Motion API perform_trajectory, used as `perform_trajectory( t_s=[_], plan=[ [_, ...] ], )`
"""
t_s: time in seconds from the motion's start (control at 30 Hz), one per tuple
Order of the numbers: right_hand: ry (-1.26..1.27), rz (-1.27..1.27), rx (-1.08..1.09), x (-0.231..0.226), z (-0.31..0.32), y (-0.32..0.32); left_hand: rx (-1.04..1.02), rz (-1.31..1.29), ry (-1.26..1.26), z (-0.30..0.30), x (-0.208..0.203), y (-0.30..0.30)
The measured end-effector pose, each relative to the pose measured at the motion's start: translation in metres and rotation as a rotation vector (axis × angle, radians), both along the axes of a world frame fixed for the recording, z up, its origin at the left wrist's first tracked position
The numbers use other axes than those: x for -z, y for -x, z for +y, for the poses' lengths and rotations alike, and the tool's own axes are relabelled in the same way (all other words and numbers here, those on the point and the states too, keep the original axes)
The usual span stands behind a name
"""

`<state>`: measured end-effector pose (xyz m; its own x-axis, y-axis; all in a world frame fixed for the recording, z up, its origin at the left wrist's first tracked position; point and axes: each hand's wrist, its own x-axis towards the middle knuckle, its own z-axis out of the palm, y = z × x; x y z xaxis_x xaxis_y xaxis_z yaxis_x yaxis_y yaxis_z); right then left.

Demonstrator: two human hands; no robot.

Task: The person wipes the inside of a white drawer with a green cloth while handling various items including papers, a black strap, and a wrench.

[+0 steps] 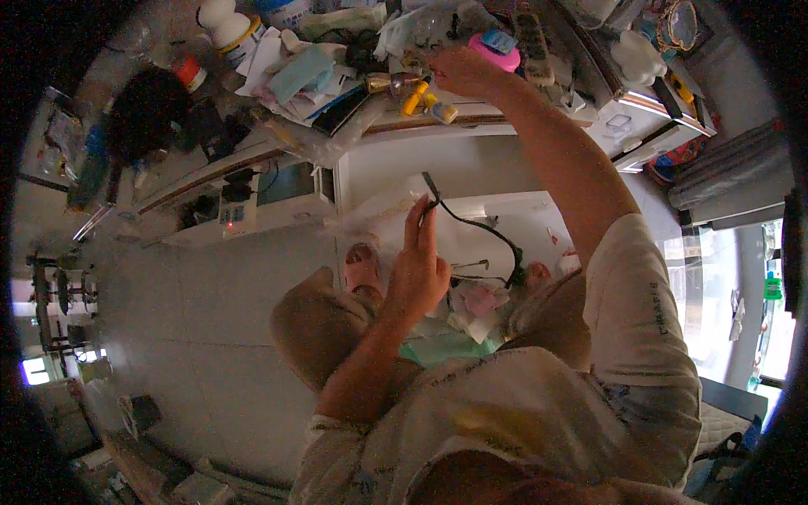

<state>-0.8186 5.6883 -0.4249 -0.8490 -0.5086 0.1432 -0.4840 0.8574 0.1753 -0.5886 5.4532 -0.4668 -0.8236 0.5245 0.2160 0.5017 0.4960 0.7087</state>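
My left hand (418,268) is raised in front of the open cabinet space, its fingers closed on a thin black cord (480,222). One short end of the cord sticks up past the fingertips. The rest curves down to the right, toward my lap. My right hand (473,74) reaches into the clutter on the cabinet top, left of a pink round container (495,52). Its fingertips blur into the small items there, so I cannot see whether they grip anything. Below it lie a yellow object (415,98) and a small yellow-capped bottle (442,110).
Papers and a light-blue packet (301,74) crowd the cabinet top (471,110). A white bottle (227,27) stands at the far left. Under the top, a white device with a red light (236,215) sits on a shelf. Papers and a pink piece (480,299) lie between my legs.
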Motion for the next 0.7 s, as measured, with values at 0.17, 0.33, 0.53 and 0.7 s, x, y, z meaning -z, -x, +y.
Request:
perform_trajectory(
  t_s=[0.17,0.33,0.53,0.7],
  plan=[
    [0.408,0.041,0.201,-0.04,-0.02,-0.025,-0.011,0.141,-0.067,0.0,0.02,0.003],
    [1.543,-0.19,0.28,-0.028,0.026,-0.031,0.019,0.067,-0.054,0.007,0.012,0.002],
    [1.888,-0.098,0.258,-0.051,0.037,-0.108,-0.025,0.063,-0.056,0.006,0.007,0.003],
    [1.981,-0.073,0.03,-0.031,0.053,-0.227,-0.007,0.053,-0.103,0.002,0.032,0.007]
  ],
)
